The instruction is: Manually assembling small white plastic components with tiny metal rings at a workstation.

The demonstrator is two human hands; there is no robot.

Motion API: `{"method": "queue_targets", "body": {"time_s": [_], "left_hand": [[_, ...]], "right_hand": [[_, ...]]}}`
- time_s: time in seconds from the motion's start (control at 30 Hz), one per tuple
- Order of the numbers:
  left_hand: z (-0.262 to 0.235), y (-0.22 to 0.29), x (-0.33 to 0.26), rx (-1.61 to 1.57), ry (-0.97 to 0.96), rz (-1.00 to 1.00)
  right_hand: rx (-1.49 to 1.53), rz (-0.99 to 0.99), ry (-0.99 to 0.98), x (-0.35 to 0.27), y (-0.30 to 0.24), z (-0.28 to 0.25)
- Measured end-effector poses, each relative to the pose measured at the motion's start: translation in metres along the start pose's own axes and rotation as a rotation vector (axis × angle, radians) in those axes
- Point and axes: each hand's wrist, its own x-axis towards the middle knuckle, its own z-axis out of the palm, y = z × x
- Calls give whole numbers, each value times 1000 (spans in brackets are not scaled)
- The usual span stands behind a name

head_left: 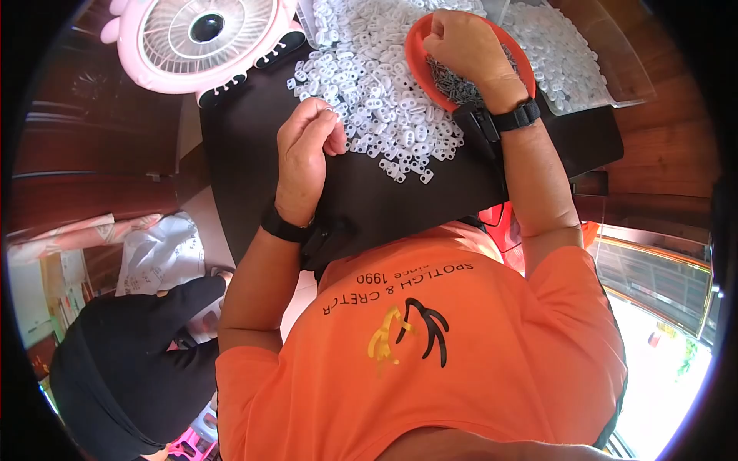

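White plastic pieces [384, 100] lay heaped far-centre on the counter [254, 154] | left hand [304, 150] curled beside them, right hand [465, 48] over red bowl [417, 61], could not tell what either pinched | step seemed part-picking; next grasp probably called for fine fingertips

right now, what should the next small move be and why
Probably have the right hand pinch one of the small grey metal pieces: it is over the red bowl that holds them, while the left hand is curled by the white plastic pieces. Whether either hand holds something cannot be made out.
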Motion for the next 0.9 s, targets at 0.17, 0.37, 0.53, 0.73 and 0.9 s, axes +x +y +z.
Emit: {"method": "queue_targets", "body": {"time_s": [0.17, 0.37, 0.53, 0.73, 0.9], "left_hand": [[-3, -1, 0, 5, 1, -7], [-2, 0, 1, 6, 9, -12], [-3, 0, 1, 26, 8, -43], [-3, 0, 0, 19, -27, -46], [-2, 1, -1, 40, -27, -49]], "right_hand": [[131, 60, -72, 0, -25, -20], [390, -13, 160, -1, -22, -10], [651, -139, -10, -2, -21, -5], [1021, -57, -351, -19, -48, -6], [1315, 5, -565, -29, -68, -8]]}}
